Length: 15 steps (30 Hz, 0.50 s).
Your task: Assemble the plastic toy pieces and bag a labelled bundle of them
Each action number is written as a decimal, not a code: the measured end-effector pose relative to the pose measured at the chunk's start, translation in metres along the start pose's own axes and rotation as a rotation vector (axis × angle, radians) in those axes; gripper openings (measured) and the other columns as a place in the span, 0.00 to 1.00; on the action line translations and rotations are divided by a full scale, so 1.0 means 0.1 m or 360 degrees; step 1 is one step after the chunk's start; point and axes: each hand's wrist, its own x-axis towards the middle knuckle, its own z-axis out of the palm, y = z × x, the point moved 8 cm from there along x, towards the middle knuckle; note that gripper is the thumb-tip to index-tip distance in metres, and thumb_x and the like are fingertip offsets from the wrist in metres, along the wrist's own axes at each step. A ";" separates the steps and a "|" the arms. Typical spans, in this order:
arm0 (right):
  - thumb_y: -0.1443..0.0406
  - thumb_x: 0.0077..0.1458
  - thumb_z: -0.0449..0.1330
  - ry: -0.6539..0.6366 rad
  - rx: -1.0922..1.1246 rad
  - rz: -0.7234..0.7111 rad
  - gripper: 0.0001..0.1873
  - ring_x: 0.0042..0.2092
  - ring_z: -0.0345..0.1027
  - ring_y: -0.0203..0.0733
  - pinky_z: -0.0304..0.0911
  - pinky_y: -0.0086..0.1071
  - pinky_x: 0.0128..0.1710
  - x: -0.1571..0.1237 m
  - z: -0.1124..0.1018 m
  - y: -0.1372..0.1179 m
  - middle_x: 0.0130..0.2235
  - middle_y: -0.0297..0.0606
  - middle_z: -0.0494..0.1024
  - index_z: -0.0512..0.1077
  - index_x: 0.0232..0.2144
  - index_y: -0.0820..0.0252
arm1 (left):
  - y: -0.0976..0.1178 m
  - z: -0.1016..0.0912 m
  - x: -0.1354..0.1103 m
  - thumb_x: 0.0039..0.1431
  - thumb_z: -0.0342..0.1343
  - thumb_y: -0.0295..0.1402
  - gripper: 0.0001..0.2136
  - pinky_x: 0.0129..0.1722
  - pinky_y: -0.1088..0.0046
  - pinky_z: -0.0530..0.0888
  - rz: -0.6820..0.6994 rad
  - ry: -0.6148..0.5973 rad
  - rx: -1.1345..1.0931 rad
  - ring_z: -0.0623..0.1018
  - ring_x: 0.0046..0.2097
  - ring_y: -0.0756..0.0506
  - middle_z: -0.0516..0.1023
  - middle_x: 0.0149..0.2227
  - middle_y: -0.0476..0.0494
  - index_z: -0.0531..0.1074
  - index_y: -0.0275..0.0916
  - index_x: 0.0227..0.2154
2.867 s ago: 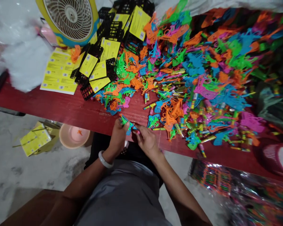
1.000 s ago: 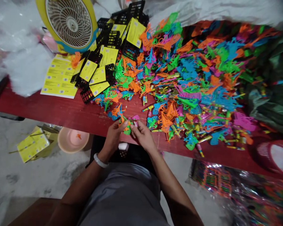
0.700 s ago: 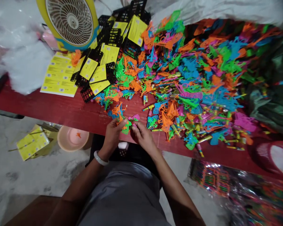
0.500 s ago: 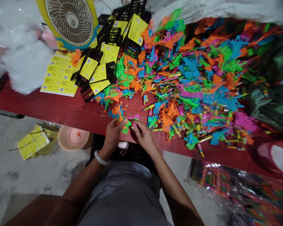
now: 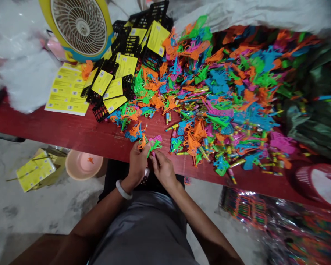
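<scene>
My left hand (image 5: 138, 162), with a pale bangle at the wrist, is closed on a green plastic toy piece (image 5: 154, 146) near the table's front edge. A pink perforated toy piece (image 5: 156, 139) lies against the green one. The fingers of my right hand (image 5: 164, 169) are pinched together just below these pieces, on a small pink part that is mostly hidden. Just beyond my left fingers are an orange toy piece (image 5: 137, 129) and a blue perforated piece (image 5: 131, 137) on the red table (image 5: 105, 136).
A heap of colourful plastic toy pieces (image 5: 217, 81) spreads over the right side. Black plastic racks with yellow cards (image 5: 102, 82) and a fan (image 5: 82, 27) stand at back left. A red basket (image 5: 303, 176) is at far right; a basin (image 5: 84, 165) sits below the table.
My hands have come closer together, and the green and pink pieces now meet between them. The view has shifted slightly.
</scene>
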 end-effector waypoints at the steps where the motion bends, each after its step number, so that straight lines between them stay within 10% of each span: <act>1: 0.61 0.67 0.53 0.0029 -0.0021 -0.0003 0.13 0.40 0.80 0.51 0.77 0.43 0.40 0.05 -0.14 0.03 0.41 0.45 0.83 0.76 0.46 0.54 | 0.02 0.05 0.01 0.60 0.61 0.42 0.12 0.35 0.75 0.70 0.0045 -0.0066 0.0103 0.71 0.32 0.51 0.73 0.30 0.51 0.72 0.38 0.32; 6: 0.59 0.66 0.55 0.0867 -0.0784 -0.0022 0.18 0.51 0.71 0.57 0.67 0.54 0.50 0.41 -1.38 0.13 0.49 0.52 0.78 0.72 0.55 0.60 | 0.15 0.24 0.11 0.64 0.59 0.42 0.15 0.53 0.61 0.71 0.0644 -0.0125 0.0941 0.74 0.52 0.40 0.73 0.50 0.36 0.71 0.39 0.46; 8: 0.61 0.66 0.54 0.1005 -0.1042 -0.0010 0.19 0.56 0.66 0.59 0.61 0.56 0.54 0.63 -1.54 0.13 0.53 0.55 0.74 0.71 0.56 0.61 | 0.09 0.29 0.16 0.60 0.63 0.40 0.16 0.57 0.54 0.69 0.0749 -0.0058 0.1417 0.71 0.56 0.36 0.71 0.52 0.33 0.70 0.37 0.46; 15: 0.66 0.63 0.57 -0.0070 -0.1288 0.0322 0.15 0.50 0.64 0.56 0.58 0.45 0.49 1.45 -0.34 0.51 0.47 0.57 0.76 0.73 0.49 0.69 | -0.09 0.24 0.24 0.57 0.63 0.26 0.17 0.56 0.52 0.70 0.0706 -0.0091 0.1723 0.72 0.54 0.36 0.72 0.49 0.35 0.67 0.36 0.48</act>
